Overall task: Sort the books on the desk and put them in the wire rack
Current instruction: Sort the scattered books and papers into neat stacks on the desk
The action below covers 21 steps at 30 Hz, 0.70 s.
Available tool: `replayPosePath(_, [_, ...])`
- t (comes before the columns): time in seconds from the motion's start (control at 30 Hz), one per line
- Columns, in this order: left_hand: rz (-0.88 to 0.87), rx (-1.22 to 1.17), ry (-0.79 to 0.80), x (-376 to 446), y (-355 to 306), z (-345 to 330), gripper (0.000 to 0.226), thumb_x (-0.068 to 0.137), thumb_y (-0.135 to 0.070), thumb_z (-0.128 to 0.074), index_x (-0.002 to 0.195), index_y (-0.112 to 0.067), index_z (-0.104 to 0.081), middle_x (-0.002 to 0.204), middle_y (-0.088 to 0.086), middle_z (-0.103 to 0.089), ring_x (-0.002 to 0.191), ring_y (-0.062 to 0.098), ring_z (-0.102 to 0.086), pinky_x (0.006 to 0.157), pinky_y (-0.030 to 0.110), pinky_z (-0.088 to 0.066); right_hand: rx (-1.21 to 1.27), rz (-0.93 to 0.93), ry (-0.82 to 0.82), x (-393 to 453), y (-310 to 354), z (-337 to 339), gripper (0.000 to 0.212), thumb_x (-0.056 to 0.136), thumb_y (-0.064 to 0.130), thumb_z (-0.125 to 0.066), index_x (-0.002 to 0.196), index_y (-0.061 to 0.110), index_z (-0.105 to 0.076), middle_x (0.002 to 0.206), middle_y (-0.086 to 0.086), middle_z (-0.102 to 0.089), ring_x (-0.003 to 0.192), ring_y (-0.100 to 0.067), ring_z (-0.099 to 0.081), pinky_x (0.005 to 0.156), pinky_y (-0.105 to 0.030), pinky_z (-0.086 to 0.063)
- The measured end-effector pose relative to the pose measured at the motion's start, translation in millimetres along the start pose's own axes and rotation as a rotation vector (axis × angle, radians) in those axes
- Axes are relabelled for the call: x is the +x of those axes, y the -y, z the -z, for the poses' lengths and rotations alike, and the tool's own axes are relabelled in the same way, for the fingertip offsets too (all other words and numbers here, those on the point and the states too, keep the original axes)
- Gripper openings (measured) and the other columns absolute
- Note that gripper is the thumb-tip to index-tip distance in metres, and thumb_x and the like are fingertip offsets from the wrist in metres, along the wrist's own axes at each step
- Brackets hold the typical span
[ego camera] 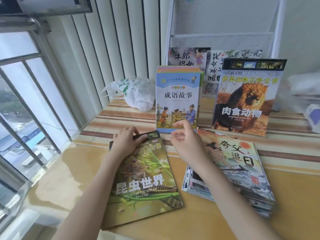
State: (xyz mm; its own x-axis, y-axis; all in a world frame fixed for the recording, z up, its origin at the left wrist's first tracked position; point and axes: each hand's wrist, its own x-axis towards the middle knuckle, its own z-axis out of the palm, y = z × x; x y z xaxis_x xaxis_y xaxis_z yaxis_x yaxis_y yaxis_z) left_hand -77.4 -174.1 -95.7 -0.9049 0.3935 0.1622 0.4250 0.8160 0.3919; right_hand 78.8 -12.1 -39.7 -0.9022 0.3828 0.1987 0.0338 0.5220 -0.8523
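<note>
Left hand [125,141] curls over the top edge of the insect book [143,181], lying flat near the desk's [72,170] window-side edge; right hand [187,142] hovers beside it, fingers loosely bent, holding nothing. Best bet: bring that right hand under the free edge, lift level, then stand it by the lion book [244,99] at the rack [223,35].
</note>
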Motion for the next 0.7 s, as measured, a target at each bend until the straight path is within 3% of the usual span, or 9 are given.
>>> replayPosePath(0.13, [0.034, 0.000, -0.085, -6, 4, 13, 0.049, 0.089, -0.058, -0.049, 0.083, -0.011, -0.059, 0.091, 0.006, -0.052, 0.096, 0.032, -0.053, 0.078, 0.039, -0.039, 0.034, -0.009, 0.007, -8, 2, -1, 0.026, 0.094, 0.025, -0.052, 0.118, 0.023, -0.044, 0.106, 0.007, -0.060, 0.095, -0.008, -0.057, 0.068, -0.022, -0.046])
replayPosePath(0.23, [-0.023, -0.015, -0.237, -14, -1, 36, 0.047, 0.089, -0.053, -0.052, 0.080, -0.008, -0.059, 0.087, 0.006, -0.049, 0.088, 0.033, -0.053, 0.073, 0.038, -0.038, 0.092, -0.044, 0.123, -14, 7, -5, 0.037, 0.094, 0.036, -0.052, 0.125, 0.022, -0.040, 0.116, 0.008, -0.057, 0.101, -0.005, -0.054, 0.067, -0.013, -0.040])
replayPosePath(0.4, [-0.162, -0.042, -0.492, -29, -41, 87, 0.040, 0.087, -0.047, -0.059, 0.079, -0.008, -0.058, 0.085, 0.001, -0.047, 0.069, 0.024, -0.046, 0.071, 0.033, -0.033, 0.127, -0.091, 0.368, -21, 11, -18, 0.077, 0.084, 0.051, -0.060, 0.144, 0.018, -0.025, 0.134, 0.013, -0.039, 0.130, -0.013, -0.038, 0.095, -0.025, -0.034])
replayPosePath(0.47, [-0.194, -0.049, -0.575, -34, -56, 103, 0.039, 0.084, -0.048, -0.063, 0.076, -0.010, -0.056, 0.082, 0.000, -0.047, 0.067, 0.022, -0.044, 0.075, 0.034, -0.031, 0.262, -0.100, 0.283, -22, 14, -22, 0.070, 0.078, 0.045, -0.070, 0.136, 0.017, -0.042, 0.136, 0.009, -0.047, 0.128, -0.015, -0.043, 0.104, -0.033, -0.036])
replayPosePath(0.57, [-0.206, -0.057, -0.687, -38, -70, 121, 0.038, 0.084, -0.049, -0.062, 0.082, -0.010, -0.061, 0.086, 0.002, -0.055, 0.079, 0.023, -0.048, 0.081, 0.030, -0.022, 0.438, -0.018, 0.145, -24, 21, -18, 0.028, 0.078, 0.028, -0.075, 0.102, 0.028, -0.062, 0.106, 0.009, -0.068, 0.103, -0.009, -0.061, 0.096, -0.035, -0.046])
replayPosePath(0.63, [-0.191, -0.029, -0.773, -40, -76, 126, 0.040, 0.089, -0.049, -0.056, 0.105, -0.013, -0.062, 0.105, 0.006, -0.060, 0.103, 0.028, -0.051, 0.095, 0.033, -0.024, 0.513, 0.002, 0.081, -23, 29, -5, 0.039, 0.079, 0.026, -0.073, 0.115, 0.020, -0.059, 0.112, 0.006, -0.066, 0.105, -0.008, -0.059, 0.103, -0.030, -0.039])
replayPosePath(0.7, [-0.144, -0.081, -0.806, -40, -83, 128, 0.053, 0.094, -0.044, -0.051, 0.134, -0.010, -0.045, 0.130, 0.012, -0.051, 0.123, 0.031, -0.041, 0.108, 0.038, -0.025, 0.635, -0.015, 0.015, -16, 32, 12, 0.072, 0.078, 0.031, -0.073, 0.135, 0.004, -0.039, 0.122, 0.004, -0.056, 0.115, -0.008, -0.047, 0.103, -0.020, -0.028])
